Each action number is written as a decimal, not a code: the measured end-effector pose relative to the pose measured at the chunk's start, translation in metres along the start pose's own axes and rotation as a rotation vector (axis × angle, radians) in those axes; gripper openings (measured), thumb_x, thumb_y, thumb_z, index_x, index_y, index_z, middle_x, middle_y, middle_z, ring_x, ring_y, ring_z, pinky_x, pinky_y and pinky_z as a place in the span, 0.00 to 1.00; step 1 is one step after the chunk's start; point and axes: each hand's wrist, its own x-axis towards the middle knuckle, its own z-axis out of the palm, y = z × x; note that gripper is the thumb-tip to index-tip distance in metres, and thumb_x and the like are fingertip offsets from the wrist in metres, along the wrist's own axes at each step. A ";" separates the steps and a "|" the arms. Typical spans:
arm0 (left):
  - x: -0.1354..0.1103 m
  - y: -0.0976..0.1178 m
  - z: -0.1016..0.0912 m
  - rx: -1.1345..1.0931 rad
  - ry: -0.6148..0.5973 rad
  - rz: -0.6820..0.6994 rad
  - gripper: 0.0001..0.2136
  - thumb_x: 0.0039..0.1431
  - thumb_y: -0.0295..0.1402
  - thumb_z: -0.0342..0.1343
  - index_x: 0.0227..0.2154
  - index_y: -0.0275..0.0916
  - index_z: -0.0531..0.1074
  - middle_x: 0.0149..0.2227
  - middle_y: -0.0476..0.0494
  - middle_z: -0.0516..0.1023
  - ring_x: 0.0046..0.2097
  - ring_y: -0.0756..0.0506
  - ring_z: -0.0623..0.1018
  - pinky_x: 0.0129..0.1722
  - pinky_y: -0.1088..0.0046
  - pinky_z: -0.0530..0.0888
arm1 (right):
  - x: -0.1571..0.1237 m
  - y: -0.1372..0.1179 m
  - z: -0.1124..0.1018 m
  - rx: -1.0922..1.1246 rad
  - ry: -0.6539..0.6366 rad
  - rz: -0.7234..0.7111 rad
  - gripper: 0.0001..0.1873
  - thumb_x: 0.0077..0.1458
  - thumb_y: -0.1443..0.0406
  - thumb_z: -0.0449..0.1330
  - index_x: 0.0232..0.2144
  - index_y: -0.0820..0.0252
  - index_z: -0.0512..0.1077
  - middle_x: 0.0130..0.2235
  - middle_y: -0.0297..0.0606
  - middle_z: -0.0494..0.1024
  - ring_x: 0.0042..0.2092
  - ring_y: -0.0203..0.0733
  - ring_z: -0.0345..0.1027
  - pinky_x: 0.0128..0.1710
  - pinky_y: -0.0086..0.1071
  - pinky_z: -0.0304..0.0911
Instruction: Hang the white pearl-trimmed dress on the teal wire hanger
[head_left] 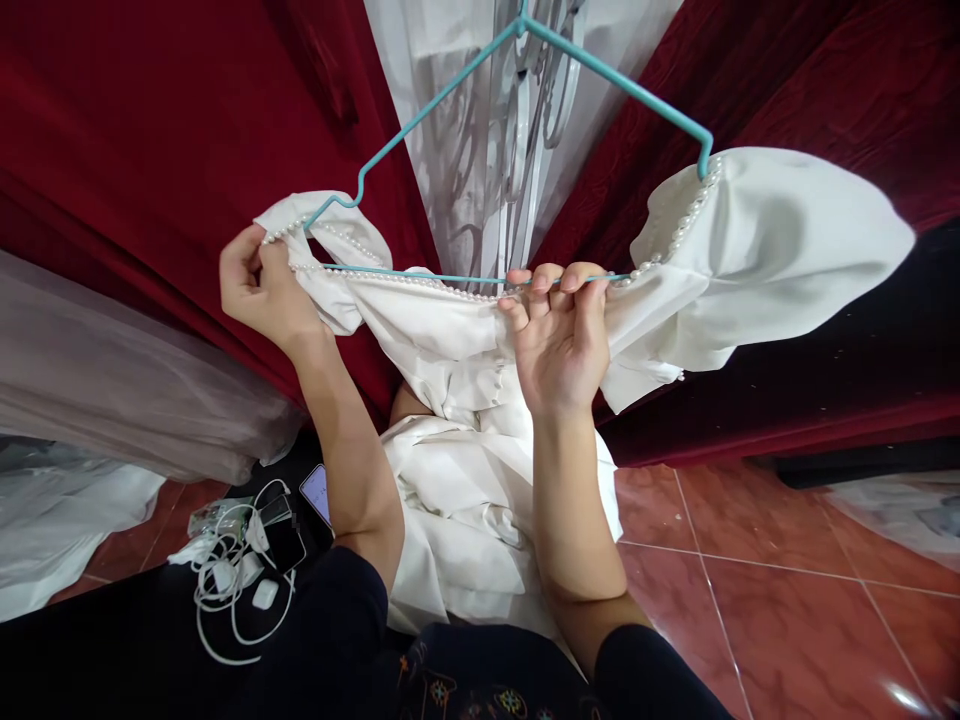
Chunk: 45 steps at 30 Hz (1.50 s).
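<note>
A white dress (757, 250) with a pearl-trimmed neckline hangs on a turquoise wire hanger (435, 100) in front of red curtains. My left hand (262, 285) pinches the dress's left shoulder where it sits over the hanger's left end. My right hand (559, 335) is closed around the hanger's lower bar and the pearl edge at the middle. The right sleeve puffs out past the hanger's right end. The skirt falls down between my forearms onto my lap.
Red curtains (150, 120) and a pale sheer panel (480, 120) hang behind. Grey tulle (112, 390) lies at the left. White chargers and cables (232, 585) and a phone (319, 492) lie on dark cloth. Red floor tiles (787, 610) spread to the right.
</note>
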 end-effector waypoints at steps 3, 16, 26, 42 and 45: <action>-0.014 -0.027 -0.012 -0.053 -0.041 -0.208 0.12 0.63 0.14 0.57 0.38 0.38 0.76 0.35 0.54 0.77 0.43 0.51 0.77 0.52 0.69 0.75 | 0.001 -0.002 0.000 -0.084 0.035 -0.018 0.18 0.68 0.46 0.57 0.35 0.51 0.63 0.36 0.32 0.70 0.48 0.37 0.77 0.46 0.33 0.77; -0.069 -0.012 -0.044 0.140 -0.393 -0.381 0.04 0.51 0.23 0.58 0.29 0.36 0.76 0.29 0.50 0.75 0.32 0.51 0.76 0.33 0.79 0.73 | 0.008 -0.004 0.000 -0.128 0.075 -0.053 0.18 0.68 0.47 0.56 0.35 0.51 0.63 0.35 0.31 0.69 0.45 0.36 0.77 0.41 0.30 0.74; -0.108 0.049 -0.001 -0.245 -0.576 -0.264 0.13 0.64 0.42 0.67 0.46 0.42 0.77 0.52 0.42 0.81 0.56 0.43 0.81 0.59 0.69 0.77 | 0.010 0.014 0.010 0.054 0.063 0.008 0.16 0.68 0.48 0.57 0.36 0.51 0.64 0.37 0.31 0.71 0.48 0.36 0.77 0.45 0.31 0.75; -0.129 0.095 0.012 -0.308 -0.596 -0.281 0.19 0.73 0.57 0.53 0.41 0.45 0.67 0.43 0.44 0.81 0.53 0.40 0.83 0.63 0.58 0.76 | 0.050 -0.055 -0.024 -0.827 0.272 -0.543 0.13 0.50 0.69 0.75 0.38 0.54 0.79 0.38 0.32 0.76 0.38 0.33 0.67 0.35 0.25 0.62; -0.129 0.097 0.010 -0.308 -0.594 -0.279 0.20 0.72 0.57 0.54 0.41 0.44 0.68 0.43 0.43 0.80 0.53 0.39 0.82 0.61 0.57 0.77 | 0.081 -0.070 -0.029 -0.926 0.304 -0.572 0.10 0.54 0.77 0.64 0.29 0.57 0.78 0.33 0.33 0.76 0.35 0.33 0.67 0.37 0.27 0.63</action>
